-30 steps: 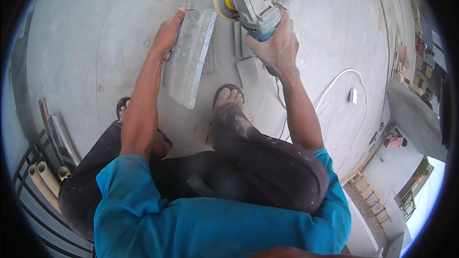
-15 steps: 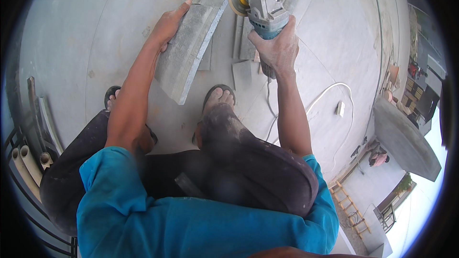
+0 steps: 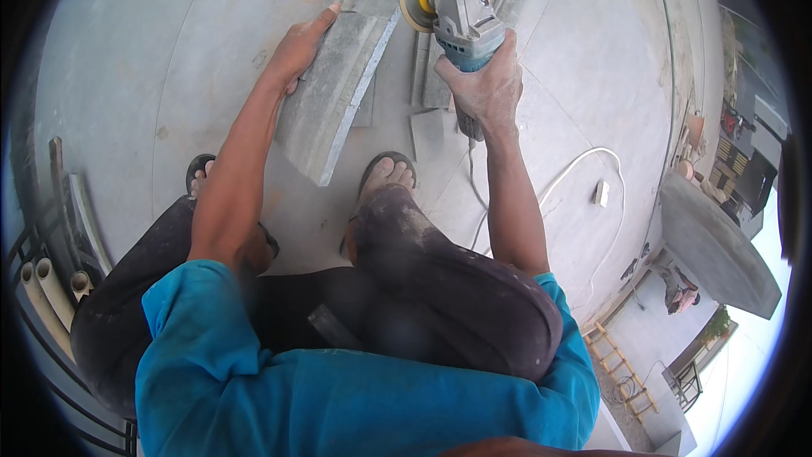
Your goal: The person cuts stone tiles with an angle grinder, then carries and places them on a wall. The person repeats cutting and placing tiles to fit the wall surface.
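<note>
My right hand (image 3: 489, 89) is wrapped round the body of a blue-and-grey angle grinder (image 3: 469, 21). Its round cutting disc (image 3: 416, 8), with a yellow centre, stands upright close to the right edge of a long grey stone slab (image 3: 334, 89); whether it touches is hard to tell. That slab lies at a slant in front of my feet, its near end toward me. My left hand (image 3: 303, 49) grips the slab's left edge, forefinger stretched along the top and the other fingertips partly hidden.
Thin offcuts (image 3: 428, 133) and strips lie under and beyond the grinder. A white cable (image 3: 622, 182) with a white plug block (image 3: 600, 193) curves across the floor at right. Pipes (image 3: 52, 292) lie at far left. Another person (image 3: 682, 298) is far off, near a wooden ladder (image 3: 622, 364).
My right hand and the grinder have shifted slightly left and down, nearer the slab's edge. My left hand keeps its place. The distant person has moved.
</note>
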A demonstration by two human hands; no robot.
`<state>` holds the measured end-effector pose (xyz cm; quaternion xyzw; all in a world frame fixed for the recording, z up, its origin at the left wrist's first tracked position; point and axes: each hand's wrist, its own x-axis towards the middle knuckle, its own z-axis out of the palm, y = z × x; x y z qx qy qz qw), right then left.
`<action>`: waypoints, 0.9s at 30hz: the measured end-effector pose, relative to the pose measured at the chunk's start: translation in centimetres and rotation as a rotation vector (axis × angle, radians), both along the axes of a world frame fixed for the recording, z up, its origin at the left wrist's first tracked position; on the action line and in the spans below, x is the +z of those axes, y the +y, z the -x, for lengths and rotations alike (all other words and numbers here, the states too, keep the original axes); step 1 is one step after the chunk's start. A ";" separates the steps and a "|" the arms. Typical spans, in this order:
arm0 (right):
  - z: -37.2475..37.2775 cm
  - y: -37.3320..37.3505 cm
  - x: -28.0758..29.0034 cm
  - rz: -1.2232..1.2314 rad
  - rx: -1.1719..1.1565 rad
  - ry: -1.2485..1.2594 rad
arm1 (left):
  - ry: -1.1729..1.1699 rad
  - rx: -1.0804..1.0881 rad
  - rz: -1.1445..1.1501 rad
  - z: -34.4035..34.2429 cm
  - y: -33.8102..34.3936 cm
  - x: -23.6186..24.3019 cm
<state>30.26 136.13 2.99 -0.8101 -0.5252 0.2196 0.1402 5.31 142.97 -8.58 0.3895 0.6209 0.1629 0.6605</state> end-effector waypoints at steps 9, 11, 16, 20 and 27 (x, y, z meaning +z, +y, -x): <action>-2.2 0.0 -0.6 -0.063 -0.216 0.051 | 0.039 -0.020 -0.086 0.2 0.5 -0.3; -2.9 -1.6 -1.0 -0.150 -0.277 0.157 | 0.113 -0.041 -0.100 0.3 0.4 0.4; -5.1 -5.4 -2.1 -0.210 -0.384 0.554 | 0.284 -0.020 -0.172 -0.2 0.9 0.9; -6.4 -7.4 -2.7 -0.209 -0.520 0.820 | 0.436 0.022 -0.303 -1.2 1.6 -0.8; -7.1 -9.3 -4.3 -0.194 -0.665 1.053 | 0.576 -0.013 -0.361 -1.3 2.0 -2.8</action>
